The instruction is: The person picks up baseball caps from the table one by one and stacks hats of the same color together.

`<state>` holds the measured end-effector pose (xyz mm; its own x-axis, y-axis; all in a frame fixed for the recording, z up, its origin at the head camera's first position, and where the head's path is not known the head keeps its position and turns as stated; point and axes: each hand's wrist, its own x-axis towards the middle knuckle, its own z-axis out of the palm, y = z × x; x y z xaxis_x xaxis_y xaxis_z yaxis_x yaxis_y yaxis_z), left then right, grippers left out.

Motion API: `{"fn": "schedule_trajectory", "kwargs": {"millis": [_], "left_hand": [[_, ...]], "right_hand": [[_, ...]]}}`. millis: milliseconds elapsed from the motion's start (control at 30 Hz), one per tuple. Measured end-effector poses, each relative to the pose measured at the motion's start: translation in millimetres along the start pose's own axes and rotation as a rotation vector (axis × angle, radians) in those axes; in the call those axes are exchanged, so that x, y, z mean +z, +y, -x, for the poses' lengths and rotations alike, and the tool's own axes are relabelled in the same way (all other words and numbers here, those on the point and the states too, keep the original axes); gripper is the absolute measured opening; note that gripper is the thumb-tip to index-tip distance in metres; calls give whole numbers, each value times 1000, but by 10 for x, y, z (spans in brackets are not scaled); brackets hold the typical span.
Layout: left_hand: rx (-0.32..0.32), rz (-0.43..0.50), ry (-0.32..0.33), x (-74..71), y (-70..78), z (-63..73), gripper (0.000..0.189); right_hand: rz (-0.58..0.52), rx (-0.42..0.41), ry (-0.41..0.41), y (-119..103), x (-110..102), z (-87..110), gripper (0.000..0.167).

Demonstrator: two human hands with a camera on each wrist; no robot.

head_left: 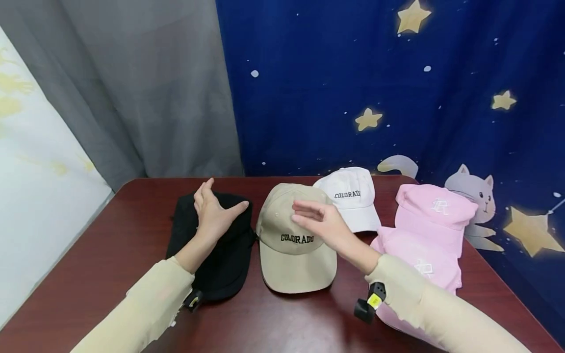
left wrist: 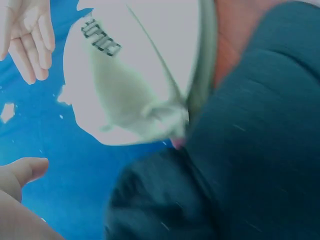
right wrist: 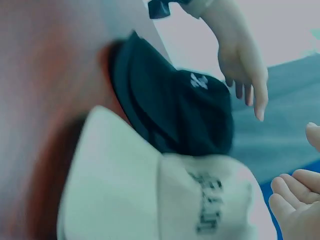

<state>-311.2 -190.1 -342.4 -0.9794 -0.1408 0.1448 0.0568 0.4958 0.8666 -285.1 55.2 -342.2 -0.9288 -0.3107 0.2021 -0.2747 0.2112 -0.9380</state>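
Observation:
A beige baseball cap (head_left: 297, 274) lettered COLORADO sits mid-table with its brim toward me. Left of it, close alongside, lies black headwear (head_left: 229, 274); the right wrist view shows a white emblem on the black cap (right wrist: 182, 107) and dark brims overlapping. My left hand (head_left: 213, 215) hovers over the black cap, thumb spread from the fingers and nothing held. Above the beige crown is my right hand (head_left: 324, 223), its fingers extended toward the left and its palm empty. In the left wrist view my right hand (left wrist: 31, 42) appears beyond the beige cap (left wrist: 125, 95).
Behind the beige cap, to its right, stands a white COLORADO cap (head_left: 348, 196). Pink caps (head_left: 430, 245) overlap in a row along the right side, partly behind my right sleeve. The dark red table (head_left: 273, 323) ends at a grey curtain (head_left: 176, 98) and a blue starry one (head_left: 309, 98).

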Motion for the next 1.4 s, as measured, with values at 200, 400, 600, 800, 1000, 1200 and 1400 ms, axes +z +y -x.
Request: {"fn": "schedule_trajectory", "kwargs": {"millis": [200, 400, 600, 800, 1000, 1200, 1400], "left_hand": [[46, -2, -55, 273, 285, -25, 94], [87, 40, -144, 586, 577, 3, 94], [126, 56, -196, 837, 794, 56, 94], [140, 123, -242, 1084, 954, 131, 95], [131, 132, -296, 1330, 1039, 194, 95], [130, 157, -362, 1564, 1097, 249, 95], [119, 115, -429, 1825, 1109, 326, 94]], "right_hand": [[18, 7, 78, 51, -305, 55, 46], [73, 41, 126, 81, -553, 149, 46], [128, 56, 171, 107, -783, 225, 44], [121, 79, 206, 109, -1020, 368, 47], [179, 115, 234, 106, -1258, 545, 52], [216, 135, 264, 142, -1451, 735, 55], [244, 145, 298, 185, -1658, 960, 56]]}}
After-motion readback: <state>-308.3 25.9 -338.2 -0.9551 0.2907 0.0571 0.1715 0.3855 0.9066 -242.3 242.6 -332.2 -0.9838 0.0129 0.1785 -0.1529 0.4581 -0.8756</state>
